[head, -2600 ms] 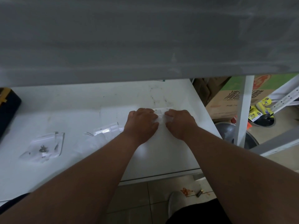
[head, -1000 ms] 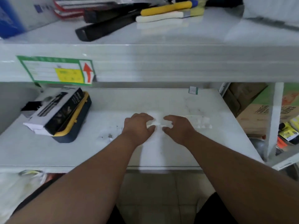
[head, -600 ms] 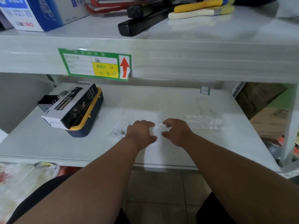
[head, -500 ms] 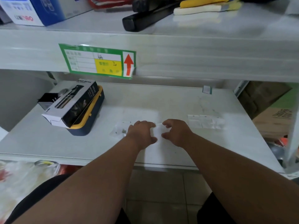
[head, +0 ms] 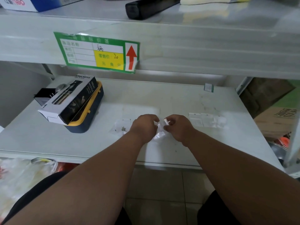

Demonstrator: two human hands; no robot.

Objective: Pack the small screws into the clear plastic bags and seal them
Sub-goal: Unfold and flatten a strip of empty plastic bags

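My left hand (head: 143, 126) and right hand (head: 177, 127) both pinch one clear plastic bag (head: 159, 131) mid-shelf, fingers curled narrow; bagged screws (head: 122, 128) at 9 o'clock.

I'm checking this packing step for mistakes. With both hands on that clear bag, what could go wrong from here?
1. The clear bag is pinched at its top between the left hand and the right hand; the seal may close only partly.
2. The loose screws lie right beside the left wrist, so a sweep could scatter them across the shelf.
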